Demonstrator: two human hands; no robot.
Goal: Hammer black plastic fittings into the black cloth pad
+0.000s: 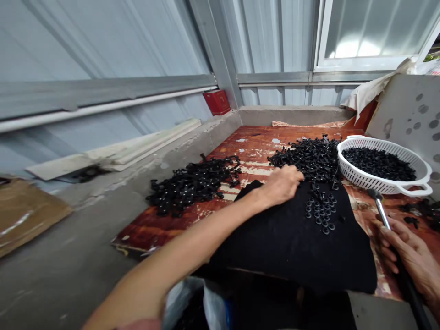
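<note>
My left hand reaches forward, fingers curled down into the near edge of a heap of black plastic part strips; what the fingers hold is hidden. A black cloth lies under the forearm, with a small cluster of black rings on it. My right hand at the lower right is closed round the black handle of a metal-headed tool, its head pointing up toward the basket.
A white slotted basket holding small black parts stands at the right. A second heap of black strips lies at the left on the red worn board. Concrete ledge, corrugated wall, a red box and cardboard surround it.
</note>
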